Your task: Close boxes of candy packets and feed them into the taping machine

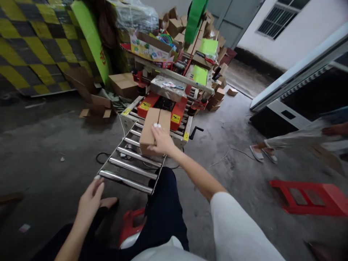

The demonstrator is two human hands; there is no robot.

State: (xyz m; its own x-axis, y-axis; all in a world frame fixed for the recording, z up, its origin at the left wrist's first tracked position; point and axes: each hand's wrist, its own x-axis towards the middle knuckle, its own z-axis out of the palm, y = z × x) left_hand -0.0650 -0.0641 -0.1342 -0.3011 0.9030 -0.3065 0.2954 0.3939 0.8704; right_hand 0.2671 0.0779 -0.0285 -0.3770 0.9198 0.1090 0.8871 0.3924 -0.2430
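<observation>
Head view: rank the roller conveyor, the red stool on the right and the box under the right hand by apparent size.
1. conveyor
2. red stool, cut off at the frame edge
3. box, partly under the right hand

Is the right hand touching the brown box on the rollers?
Touching. The head view shows the right hand resting flat on top of the brown box, with no gap showing between them.
</observation>
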